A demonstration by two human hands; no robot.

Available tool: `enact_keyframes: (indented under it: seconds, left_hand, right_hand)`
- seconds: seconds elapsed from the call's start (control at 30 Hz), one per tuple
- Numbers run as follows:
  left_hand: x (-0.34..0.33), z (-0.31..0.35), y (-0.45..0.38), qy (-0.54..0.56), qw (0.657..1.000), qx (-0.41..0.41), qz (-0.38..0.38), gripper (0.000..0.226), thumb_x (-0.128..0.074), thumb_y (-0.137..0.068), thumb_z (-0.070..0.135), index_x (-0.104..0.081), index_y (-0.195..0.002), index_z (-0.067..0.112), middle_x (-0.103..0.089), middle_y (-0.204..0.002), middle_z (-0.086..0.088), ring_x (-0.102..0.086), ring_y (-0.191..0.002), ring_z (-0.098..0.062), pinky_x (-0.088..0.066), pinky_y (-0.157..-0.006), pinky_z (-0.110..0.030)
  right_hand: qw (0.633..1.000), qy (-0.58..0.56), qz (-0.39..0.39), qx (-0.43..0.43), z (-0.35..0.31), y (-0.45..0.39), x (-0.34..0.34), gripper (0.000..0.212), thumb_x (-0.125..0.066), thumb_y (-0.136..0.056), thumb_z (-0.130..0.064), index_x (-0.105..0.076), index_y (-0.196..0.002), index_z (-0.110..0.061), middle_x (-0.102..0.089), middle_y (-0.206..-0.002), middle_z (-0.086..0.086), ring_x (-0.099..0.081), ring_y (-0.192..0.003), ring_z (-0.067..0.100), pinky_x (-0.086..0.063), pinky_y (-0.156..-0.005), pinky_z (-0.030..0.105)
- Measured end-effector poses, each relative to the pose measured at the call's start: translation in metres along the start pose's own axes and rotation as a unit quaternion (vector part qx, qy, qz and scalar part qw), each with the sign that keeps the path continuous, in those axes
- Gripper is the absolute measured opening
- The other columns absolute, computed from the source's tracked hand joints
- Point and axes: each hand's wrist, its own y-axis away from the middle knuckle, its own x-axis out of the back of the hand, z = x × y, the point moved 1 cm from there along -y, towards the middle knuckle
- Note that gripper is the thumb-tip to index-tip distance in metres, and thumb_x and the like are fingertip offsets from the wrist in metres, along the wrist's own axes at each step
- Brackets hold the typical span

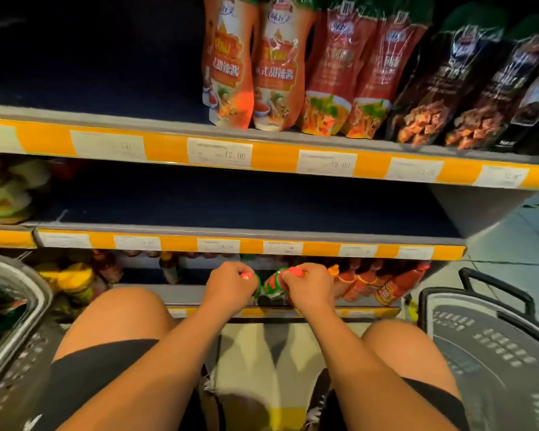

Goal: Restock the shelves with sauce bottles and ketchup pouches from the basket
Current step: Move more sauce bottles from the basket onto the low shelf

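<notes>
I crouch before the bottom shelf (pixel 187 295). My left hand (pixel 229 286) grips the red cap of a sauce bottle (pixel 257 283) standing at the shelf's front. Just to the right, my right hand (pixel 308 289) grips the top of a second red sauce bottle (pixel 274 283) with a green band. A row of red sauce bottles (pixel 386 284) leans on the same shelf to the right of my right hand. Ketchup and sauce pouches (pixel 277 66) stand on the top shelf. A grey basket (pixel 492 353) sits at my right, its visible part bare.
Another grey basket (pixel 16 306) at my left holds green and yellow packets. The middle shelf (pixel 249 241) has a dark bare stretch, with yellow packs (pixel 7 188) at its left end. Dark pouches (pixel 479 88) fill the top shelf's right. My knees flank my arms.
</notes>
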Motion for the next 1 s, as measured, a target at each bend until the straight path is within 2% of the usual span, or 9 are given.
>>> enact_keyframes:
  seconds: [0.1,0.2,0.27,0.4,0.6,0.7,0.77,0.9,1.0]
  left_hand:
    - [-0.022,-0.011,-0.025,-0.034,0.999,0.006,0.007,0.016,-0.066,-0.087,0.021,-0.08,-0.093,0.023,-0.077,-0.09,-0.001,-0.071,-0.09,-0.023,-0.057,-0.082,-0.032]
    - [-0.041,-0.022,-0.04,-0.051,0.998,0.015,0.014,0.014,-0.07,-0.086,0.019,-0.078,-0.097,0.023,-0.076,-0.095,-0.002,-0.069,-0.094,-0.024,-0.052,-0.078,-0.03]
    - [-0.053,-0.028,-0.048,-0.047,0.999,0.012,0.015,0.014,-0.071,-0.086,0.015,-0.075,-0.097,0.024,-0.074,-0.092,0.001,-0.068,-0.091,-0.02,-0.048,-0.073,-0.03]
    - [-0.068,-0.039,-0.067,-0.034,0.999,-0.004,0.031,0.022,-0.073,-0.088,0.014,-0.076,-0.109,0.02,-0.076,-0.101,-0.003,-0.063,-0.088,-0.015,-0.047,-0.079,-0.027]
    - [-0.087,-0.044,-0.095,-0.003,0.999,0.03,0.035,0.017,-0.078,-0.088,0.021,-0.078,-0.105,0.021,-0.063,-0.077,0.013,-0.061,-0.074,-0.009,-0.048,-0.076,-0.028]
    - [-0.097,-0.043,-0.107,0.037,0.997,0.059,0.033,0.023,-0.079,-0.089,0.025,-0.077,-0.11,0.017,-0.073,-0.096,0.002,-0.068,-0.091,-0.019,-0.051,-0.083,-0.03]
    - [-0.102,-0.043,-0.114,0.06,0.995,0.078,0.028,0.026,-0.079,-0.09,0.025,-0.076,-0.114,0.014,-0.075,-0.105,-0.002,-0.068,-0.097,-0.021,-0.049,-0.085,-0.029]
    - [-0.107,-0.044,-0.124,0.06,0.996,0.07,0.018,0.03,-0.076,-0.092,0.02,-0.073,-0.122,0.014,-0.074,-0.117,-0.004,-0.067,-0.109,-0.023,-0.052,-0.094,-0.033]
    - [-0.109,-0.043,-0.128,0.065,0.995,0.073,0.016,0.031,-0.076,-0.092,0.02,-0.072,-0.122,0.018,-0.074,-0.119,-0.004,-0.068,-0.109,-0.025,-0.053,-0.087,-0.033]
  right_hand:
    - [0.999,0.04,0.014,-0.017,0.01,-0.018,-0.022,0.016,-0.073,-0.082,-0.039,-0.075,-0.08,-0.024,-0.071,-0.086,-0.001,-0.067,-0.085,0.026,-0.058,-0.073,0.038]
    - [0.998,0.035,0.025,-0.037,0.018,-0.032,-0.046,0.014,-0.07,-0.088,-0.036,-0.078,-0.091,-0.024,-0.073,-0.093,0.002,-0.067,-0.089,0.028,-0.055,-0.075,0.035]
    - [0.998,0.007,0.033,-0.054,0.023,-0.037,-0.06,0.012,-0.07,-0.089,-0.033,-0.078,-0.092,-0.025,-0.073,-0.091,0.002,-0.064,-0.084,0.028,-0.047,-0.068,0.032]
    - [0.993,-0.029,0.056,-0.098,0.032,-0.047,-0.083,0.012,-0.065,-0.092,-0.029,-0.076,-0.089,-0.025,-0.068,-0.082,-0.002,-0.054,-0.073,0.023,-0.036,-0.064,0.03]
    - [0.994,-0.048,0.062,-0.08,0.043,-0.063,-0.092,0.008,-0.068,-0.091,-0.025,-0.074,-0.088,-0.021,-0.065,-0.078,-0.004,-0.058,-0.071,0.017,-0.042,-0.062,0.027]
    - [0.992,-0.057,0.078,-0.084,0.045,-0.072,-0.096,0.006,-0.073,-0.091,-0.025,-0.072,-0.088,-0.02,-0.058,-0.072,-0.009,-0.047,-0.061,0.004,-0.029,-0.049,0.012]
    - [0.989,-0.061,0.079,-0.107,0.046,-0.078,-0.101,0.008,-0.073,-0.093,-0.027,-0.072,-0.095,-0.02,-0.057,-0.077,-0.007,-0.044,-0.062,0.001,-0.024,-0.05,0.011]
    - [0.985,-0.095,0.065,-0.127,0.046,-0.085,-0.11,0.01,-0.073,-0.095,-0.026,-0.071,-0.096,-0.016,-0.061,-0.082,-0.004,-0.056,-0.069,0.007,-0.038,-0.054,0.02]
    - [0.982,-0.11,0.059,-0.14,0.047,-0.089,-0.112,0.012,-0.07,-0.095,-0.023,-0.071,-0.095,-0.011,-0.067,-0.088,0.002,-0.064,-0.08,0.022,-0.045,-0.064,0.027]
